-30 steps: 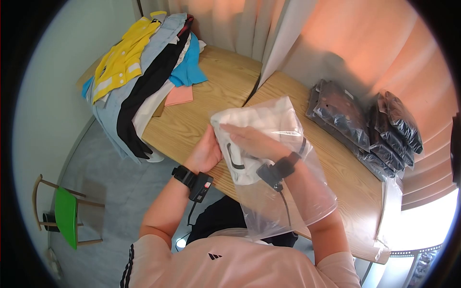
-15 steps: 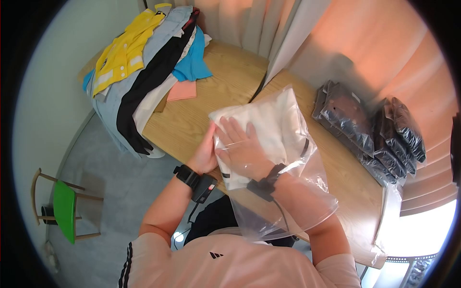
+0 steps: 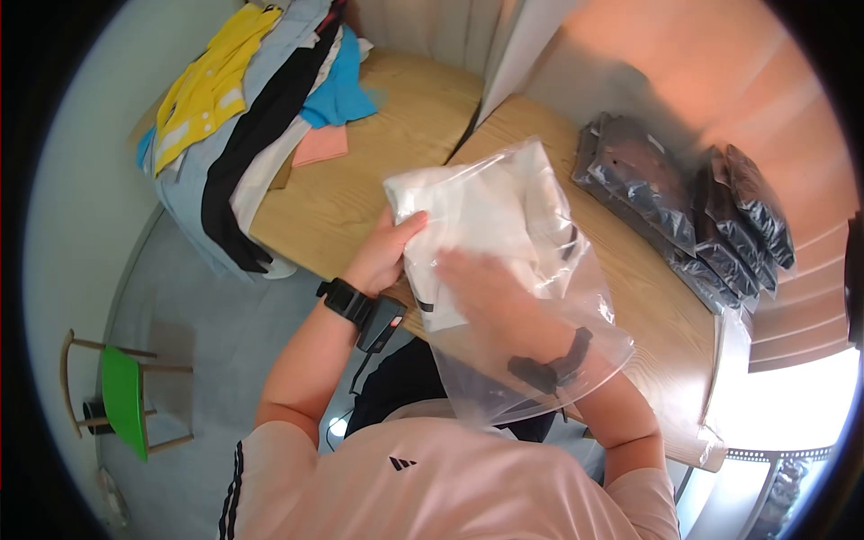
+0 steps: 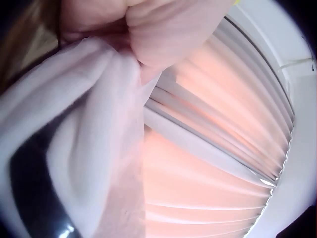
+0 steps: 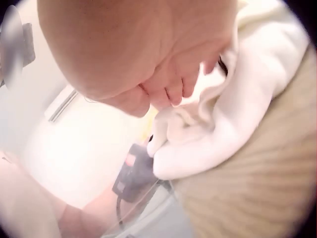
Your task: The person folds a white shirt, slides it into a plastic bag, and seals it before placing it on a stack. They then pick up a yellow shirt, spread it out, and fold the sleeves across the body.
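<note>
A folded white garment (image 3: 486, 211) with black trim lies inside a clear plastic bag (image 3: 459, 378), over the table edge in front of the person. The left hand (image 3: 387, 247) grips the left edge of the bagged garment, thumb on top and fingers underneath. Its curled fingers (image 4: 168, 29) show against the bag in the left wrist view. Reaching in through the bag's near opening, the right hand (image 3: 490, 292) is motion-blurred over the garment. In the right wrist view its fingers (image 5: 173, 89) extend loosely beside the folded cloth (image 5: 237, 129).
Loose clothes, among them a yellow jacket (image 3: 211, 90) and black trousers (image 3: 238, 180), are heaped at the table's left end. Bagged dark garments (image 3: 639, 180) are stacked at the right by the curtain (image 3: 720, 81). A green chair (image 3: 124, 400) stands on the floor at left.
The right hand has slid over the garment, then back toward the bag's opening. The left thumb has come over the bag's edge onto the garment, which now looks flatter.
</note>
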The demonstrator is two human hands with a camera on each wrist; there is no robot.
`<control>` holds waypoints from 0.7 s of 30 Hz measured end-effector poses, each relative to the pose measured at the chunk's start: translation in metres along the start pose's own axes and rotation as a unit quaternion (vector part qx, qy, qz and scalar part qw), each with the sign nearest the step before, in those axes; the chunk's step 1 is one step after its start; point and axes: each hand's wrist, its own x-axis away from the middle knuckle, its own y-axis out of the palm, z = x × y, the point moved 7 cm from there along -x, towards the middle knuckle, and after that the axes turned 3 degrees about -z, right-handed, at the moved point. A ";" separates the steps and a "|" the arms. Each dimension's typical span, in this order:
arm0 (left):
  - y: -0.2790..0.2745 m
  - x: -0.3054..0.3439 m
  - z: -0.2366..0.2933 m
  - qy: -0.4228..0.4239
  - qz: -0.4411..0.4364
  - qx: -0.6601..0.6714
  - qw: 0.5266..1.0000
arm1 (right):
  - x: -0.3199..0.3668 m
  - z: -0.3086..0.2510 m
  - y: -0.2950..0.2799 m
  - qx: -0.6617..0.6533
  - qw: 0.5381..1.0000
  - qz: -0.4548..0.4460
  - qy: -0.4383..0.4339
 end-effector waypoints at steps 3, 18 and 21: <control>0.000 -0.003 0.000 -0.022 0.018 -0.009 1.000 | 0.016 0.024 -0.041 0.276 0.940 0.164 0.119; -0.003 -0.012 0.003 0.016 0.067 -0.126 0.990 | 0.043 0.112 -0.022 0.272 0.887 0.158 0.338; -0.008 -0.013 -0.001 0.011 0.078 -0.090 0.993 | 0.050 0.070 -0.029 0.309 0.891 0.226 0.245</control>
